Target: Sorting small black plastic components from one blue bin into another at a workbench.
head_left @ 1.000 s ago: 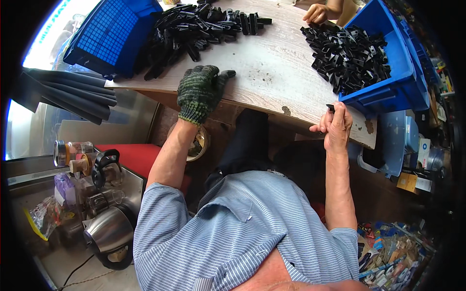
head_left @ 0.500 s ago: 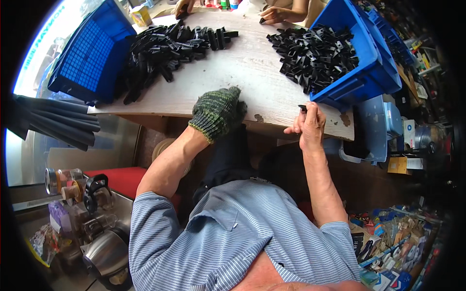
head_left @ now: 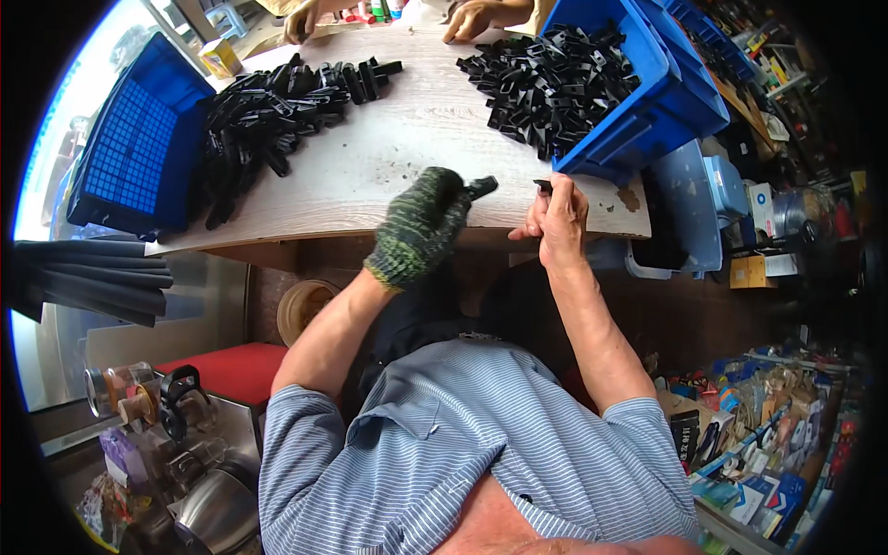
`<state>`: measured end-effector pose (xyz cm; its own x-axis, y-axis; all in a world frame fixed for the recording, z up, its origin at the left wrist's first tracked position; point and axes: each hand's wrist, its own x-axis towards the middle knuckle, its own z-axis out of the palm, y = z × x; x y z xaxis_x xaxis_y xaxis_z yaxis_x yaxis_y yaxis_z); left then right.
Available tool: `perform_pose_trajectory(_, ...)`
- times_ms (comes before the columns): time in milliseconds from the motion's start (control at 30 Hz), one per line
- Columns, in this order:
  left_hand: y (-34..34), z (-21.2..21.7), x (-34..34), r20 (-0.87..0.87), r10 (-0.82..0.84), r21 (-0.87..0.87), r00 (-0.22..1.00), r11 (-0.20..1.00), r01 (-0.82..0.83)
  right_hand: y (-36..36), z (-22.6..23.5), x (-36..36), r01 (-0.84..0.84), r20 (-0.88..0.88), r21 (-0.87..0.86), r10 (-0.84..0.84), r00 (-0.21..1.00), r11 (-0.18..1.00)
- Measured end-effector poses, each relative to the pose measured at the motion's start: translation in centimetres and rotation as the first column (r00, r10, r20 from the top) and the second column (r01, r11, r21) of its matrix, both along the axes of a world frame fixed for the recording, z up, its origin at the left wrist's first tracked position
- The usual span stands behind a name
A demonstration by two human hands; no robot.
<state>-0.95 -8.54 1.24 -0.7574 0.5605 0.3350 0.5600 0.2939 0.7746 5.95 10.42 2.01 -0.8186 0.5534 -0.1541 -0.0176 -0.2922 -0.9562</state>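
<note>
My left hand (head_left: 421, 222), in a dark green knitted glove, is closed around a black plastic part (head_left: 482, 188) that sticks out to its right over the table's near edge. My bare right hand (head_left: 557, 222) pinches a small black plastic piece (head_left: 544, 186) between thumb and forefinger, its other fingers curled loosely. A short gap separates the two parts. Up and to the right lies a heap of small black pieces (head_left: 546, 88), spilling from a tipped blue crate (head_left: 638, 120). To the left spreads a pile of longer black parts (head_left: 268, 120).
A blue mesh-sided crate (head_left: 134, 139) lies tipped at the table's left end. Across the whitish table (head_left: 388, 139), a co-worker's hands (head_left: 472, 18) rest at the far edge. Below the table stand a round bucket (head_left: 303, 310) and a pale blue bin (head_left: 698, 213).
A black part now shows projecting from my gloved left hand, which has turned. My right hand still pinches its piece. The view has shifted, and the co-worker's hands have moved.
</note>
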Motion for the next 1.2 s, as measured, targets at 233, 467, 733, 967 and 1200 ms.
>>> perform_pose_trajectory(233,5.1,-1.1,1.9,0.273,-0.151,0.236,0.950,0.968,0.086,-0.5,0.5,-0.1,0.154,0.071,-0.006,-0.153,0.986,0.988)
perform_pose_trajectory(467,6.5,-2.0,2.6,0.448,-0.135,0.364,0.884,0.930,-0.042,0.5,-2.6,-0.1,0.137,0.010,0.109,-0.138,0.990,0.985)
perform_pose_trajectory(733,9.6,-1.4,4.6,0.273,0.009,0.299,0.962,0.950,-0.094,0.6,-1.7,0.8,0.218,-0.086,0.144,-0.207,0.975,0.965)
perform_pose_trajectory(967,6.8,-2.1,2.8,0.415,-0.090,0.323,0.905,0.945,-0.054,-0.4,-1.0,0.4,0.202,0.013,0.041,-0.203,0.979,0.978)
perform_pose_trajectory(1200,9.8,-1.1,4.8,0.295,-0.004,0.252,0.956,0.965,-0.074,1.8,-4.2,0.9,0.164,-0.142,0.180,-0.139,0.980,0.970)
